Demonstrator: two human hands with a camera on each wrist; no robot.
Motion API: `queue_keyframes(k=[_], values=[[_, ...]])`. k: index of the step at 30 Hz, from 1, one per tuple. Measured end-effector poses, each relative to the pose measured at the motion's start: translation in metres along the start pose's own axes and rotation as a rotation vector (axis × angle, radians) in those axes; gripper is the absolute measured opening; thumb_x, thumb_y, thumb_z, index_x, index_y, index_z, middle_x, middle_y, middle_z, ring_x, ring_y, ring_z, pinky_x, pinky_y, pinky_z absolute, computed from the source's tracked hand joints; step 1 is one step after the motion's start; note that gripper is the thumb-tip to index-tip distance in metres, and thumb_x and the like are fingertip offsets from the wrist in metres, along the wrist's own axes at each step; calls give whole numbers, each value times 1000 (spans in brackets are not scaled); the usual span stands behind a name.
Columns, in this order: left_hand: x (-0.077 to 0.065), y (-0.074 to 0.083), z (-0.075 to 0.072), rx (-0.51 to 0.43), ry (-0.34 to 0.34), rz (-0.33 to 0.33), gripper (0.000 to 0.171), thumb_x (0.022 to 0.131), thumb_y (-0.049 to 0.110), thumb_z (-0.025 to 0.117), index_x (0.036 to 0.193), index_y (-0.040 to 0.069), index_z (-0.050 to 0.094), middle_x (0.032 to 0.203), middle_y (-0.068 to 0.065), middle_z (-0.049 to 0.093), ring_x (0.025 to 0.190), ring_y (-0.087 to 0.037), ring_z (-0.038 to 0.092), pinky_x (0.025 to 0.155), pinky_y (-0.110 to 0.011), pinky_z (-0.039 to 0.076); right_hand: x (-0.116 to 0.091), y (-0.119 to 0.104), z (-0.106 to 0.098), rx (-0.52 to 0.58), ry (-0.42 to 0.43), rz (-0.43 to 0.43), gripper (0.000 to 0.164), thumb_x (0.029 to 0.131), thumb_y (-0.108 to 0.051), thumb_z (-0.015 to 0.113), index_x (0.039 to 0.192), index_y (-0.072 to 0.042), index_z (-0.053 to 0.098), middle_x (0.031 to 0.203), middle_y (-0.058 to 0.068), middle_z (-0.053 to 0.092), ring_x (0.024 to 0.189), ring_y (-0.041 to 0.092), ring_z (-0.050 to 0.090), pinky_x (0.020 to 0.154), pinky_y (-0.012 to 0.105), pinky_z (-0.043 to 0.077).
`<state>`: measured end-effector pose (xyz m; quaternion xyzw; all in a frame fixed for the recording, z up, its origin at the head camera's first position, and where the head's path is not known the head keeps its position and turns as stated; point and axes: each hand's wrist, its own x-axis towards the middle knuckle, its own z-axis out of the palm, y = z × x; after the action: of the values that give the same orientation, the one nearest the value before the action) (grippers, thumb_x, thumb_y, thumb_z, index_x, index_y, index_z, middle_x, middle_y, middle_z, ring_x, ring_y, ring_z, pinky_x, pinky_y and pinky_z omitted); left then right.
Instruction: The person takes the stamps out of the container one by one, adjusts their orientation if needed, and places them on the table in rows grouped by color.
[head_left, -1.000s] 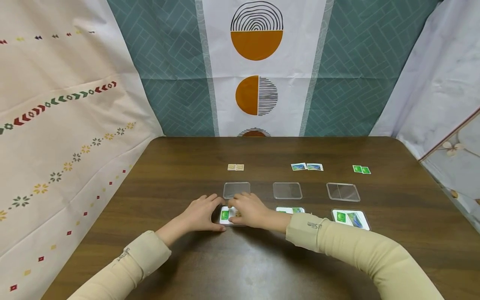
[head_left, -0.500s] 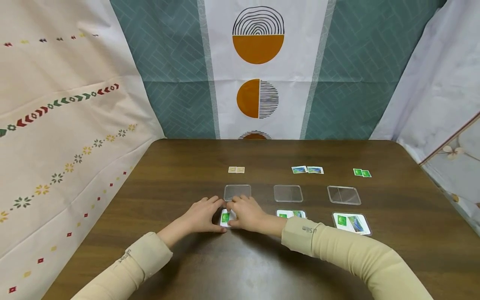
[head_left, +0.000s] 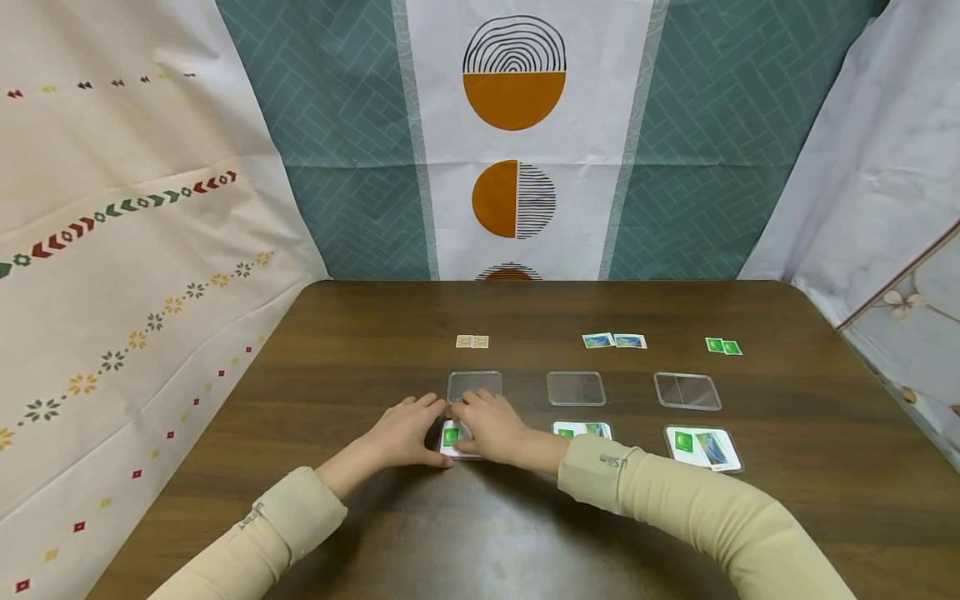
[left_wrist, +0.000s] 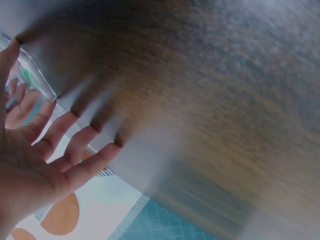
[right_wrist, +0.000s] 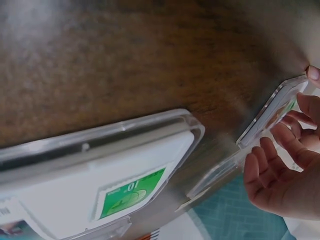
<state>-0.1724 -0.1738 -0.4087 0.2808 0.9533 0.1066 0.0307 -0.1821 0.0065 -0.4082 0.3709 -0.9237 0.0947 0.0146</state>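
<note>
In the head view a shallow clear plastic case (head_left: 447, 451) with a white card and a green stamp (head_left: 450, 436) lies between both hands. My left hand (head_left: 405, 432) holds its left end, thumb at the front corner and index finger at the back corner; the other fingertips rest on the table in the left wrist view. Over the case's right part lies my right hand (head_left: 492, 427), fingers bent and thumb on the card. A small part of a brownish stamp (right_wrist: 281, 114) shows beneath it in the right wrist view. Whether the fingers pinch that stamp is hidden.
Farther right lie two more cases, a middle case (head_left: 582, 429) and a right case (head_left: 702, 448), with green and blue stamps. Behind stand three clear lids (head_left: 576, 388) in a row. Pairs of beige stamps (head_left: 472, 342), blue stamps (head_left: 613, 341) and green stamps (head_left: 723, 346) lie farther back.
My right hand has slid slightly left across the case and now covers the beige stamp that showed between its fingers. My left hand stays in place. The head view has tilted up a little.
</note>
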Motion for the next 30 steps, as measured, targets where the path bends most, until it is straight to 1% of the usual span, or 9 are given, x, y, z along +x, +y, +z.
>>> queue_keyframes(k=[2, 3, 7, 11, 14, 17, 22, 25, 30], values=[[0, 1, 0, -5, -2, -1, 59, 65, 46, 82, 108, 13, 57, 101, -1, 56, 80, -24, 54, 65, -40, 48, 0, 0, -1, 12, 5, -7, 28, 79, -34, 74, 95, -14, 64, 92, 1, 58, 86, 19, 56, 70, 32, 48], [0, 1, 0, -7, -5, -2, 59, 65, 46, 82, 107, 13, 57, 101, -1, 56, 80, -24, 53, 66, -40, 48, 1, 3, 4, 15, 25, -25, 28, 79, -36, 74, 94, -15, 64, 91, 0, 57, 85, 18, 55, 68, 31, 48], [-1, 1, 0, -17, -13, -13, 56, 65, 46, 82, 105, 16, 57, 101, 0, 56, 80, -23, 53, 67, -40, 47, 3, 4, 2, 68, 19, -33, 26, 78, -32, 75, 93, -13, 64, 91, 2, 58, 84, 18, 56, 65, 29, 49], [0, 0, 0, -15, -11, -18, 55, 65, 45, 82, 104, 16, 57, 100, 0, 56, 81, -24, 54, 67, -40, 48, 6, 2, -1, 118, -16, 9, 24, 78, -25, 76, 92, -10, 64, 93, 4, 60, 87, 20, 57, 69, 30, 51], [1, 0, 0, -9, -9, -13, 57, 64, 45, 83, 106, 14, 57, 101, -1, 56, 81, -25, 55, 67, -41, 48, 9, 2, 1, 152, -34, 41, 22, 77, -23, 76, 91, -10, 64, 92, 3, 60, 86, 19, 56, 70, 29, 49], [2, 0, 0, -4, -8, -14, 60, 64, 45, 83, 107, 13, 57, 101, -2, 57, 82, -26, 55, 67, -42, 49, 10, 2, 1, 196, -39, 56, 22, 76, -21, 77, 90, -9, 64, 89, 2, 61, 83, 18, 55, 71, 27, 47], [2, 1, -2, -7, -11, -29, 62, 64, 45, 83, 110, 12, 57, 102, -3, 57, 83, -27, 55, 66, -43, 49, 11, 2, -1, 265, -40, 77, 21, 75, -17, 77, 86, -8, 62, 89, 5, 61, 83, 19, 54, 72, 28, 45], [2, 1, -2, -8, -14, -28, 63, 64, 45, 83, 111, 12, 57, 103, -3, 57, 83, -27, 55, 66, -43, 49, 12, 2, -1, 296, -45, 98, 21, 74, -16, 77, 83, -9, 60, 89, 6, 60, 83, 20, 53, 71, 30, 44], [2, 1, -1, -9, -14, -26, 62, 65, 45, 83, 110, 11, 57, 103, -3, 57, 83, -27, 55, 66, -43, 49, 14, 2, 0, 316, -39, 123, 21, 72, -12, 77, 79, -11, 57, 82, 2, 56, 77, 16, 49, 65, 26, 41]])
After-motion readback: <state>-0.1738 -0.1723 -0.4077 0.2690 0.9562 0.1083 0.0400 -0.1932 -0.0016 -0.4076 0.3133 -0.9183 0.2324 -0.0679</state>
